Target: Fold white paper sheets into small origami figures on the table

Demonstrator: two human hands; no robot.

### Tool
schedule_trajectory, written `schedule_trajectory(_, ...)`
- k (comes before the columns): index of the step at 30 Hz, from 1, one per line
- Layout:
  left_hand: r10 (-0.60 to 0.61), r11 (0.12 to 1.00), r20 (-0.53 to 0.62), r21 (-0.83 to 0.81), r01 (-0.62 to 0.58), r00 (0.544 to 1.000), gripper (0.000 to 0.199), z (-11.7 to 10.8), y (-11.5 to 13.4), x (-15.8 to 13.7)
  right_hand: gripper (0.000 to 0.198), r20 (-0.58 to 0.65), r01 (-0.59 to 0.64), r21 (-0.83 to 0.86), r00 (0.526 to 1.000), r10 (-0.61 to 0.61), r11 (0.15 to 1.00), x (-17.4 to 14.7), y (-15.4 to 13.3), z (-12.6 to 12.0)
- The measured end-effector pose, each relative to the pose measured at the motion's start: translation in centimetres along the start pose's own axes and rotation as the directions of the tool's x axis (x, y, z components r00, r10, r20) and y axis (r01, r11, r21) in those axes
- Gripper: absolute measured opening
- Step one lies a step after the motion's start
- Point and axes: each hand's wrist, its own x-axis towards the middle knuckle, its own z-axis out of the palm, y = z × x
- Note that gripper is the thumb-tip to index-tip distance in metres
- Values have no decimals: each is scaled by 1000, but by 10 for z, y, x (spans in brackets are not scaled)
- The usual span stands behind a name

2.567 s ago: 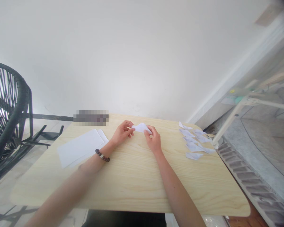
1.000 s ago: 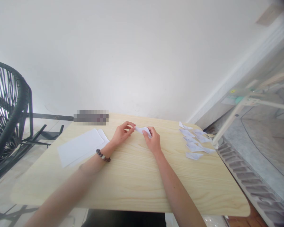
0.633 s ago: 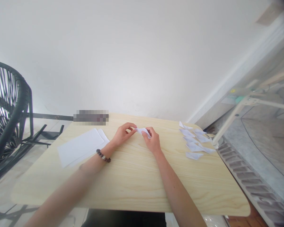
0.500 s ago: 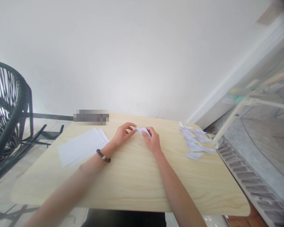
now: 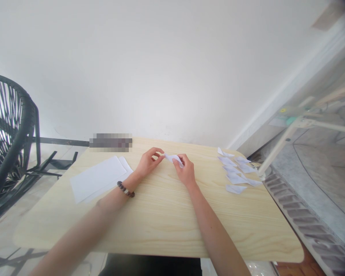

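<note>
A small folded piece of white paper (image 5: 171,157) is held over the middle of the table. My right hand (image 5: 186,170) pinches its right end between thumb and fingers. At the paper's left tip is my left hand (image 5: 150,161), thumb and forefinger slightly apart with the tip just beside them. A dark beaded bracelet (image 5: 125,189) circles my left wrist. Flat white sheets of paper (image 5: 99,179) lie overlapping to the left, partly behind my left forearm. Several folded white paper pieces (image 5: 236,189) are laid out in a loose group on the right.
The light wooden table (image 5: 166,222) stands close to a white wall (image 5: 172,76). A dark woven chair (image 5: 25,111) is at the left, and a blurred-out patch covers something at the back left edge. A white metal frame (image 5: 281,147) rises past the right edge.
My left thumb and forefinger have parted from the paper's left tip and shifted slightly left. My right hand keeps its pinch on the paper in nearly the same place.
</note>
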Motion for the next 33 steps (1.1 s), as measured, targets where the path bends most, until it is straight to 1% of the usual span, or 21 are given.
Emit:
schedule_trajectory(6,9,1000,27,17,-10,1000,26,1,0,0,23,13,34,-14,999,-34,999,0,0,-1)
schedule_trajectory(13,67,995,87,66,-73,994,24,-1,3,-1,24,3,46,-20,999,-46,999,-1,-1,0)
schedule_trajectory(20,109,990,56,87,-114,992,26,-1,-2,0,23,5,56,-21,998,-56,998,0,-1,0)
schedule_trajectory(22,111,990,58,84,-116,992,26,-1,-2,-1,23,2,62,-15,998,-62,998,0,-1,0)
schedule_trajectory(26,90,993,102,72,-98,991,26,-1,0,-1,22,2,67,-4,998,-67,998,0,-1,-1)
schedule_trajectory(30,43,996,77,76,-49,996,24,-1,1,-1,22,10,58,-8,998,-58,998,-1,-2,-1)
schedule_trajectory(33,51,994,76,88,-58,996,22,-1,0,-1,21,10,76,1,997,-76,997,-1,-2,-1)
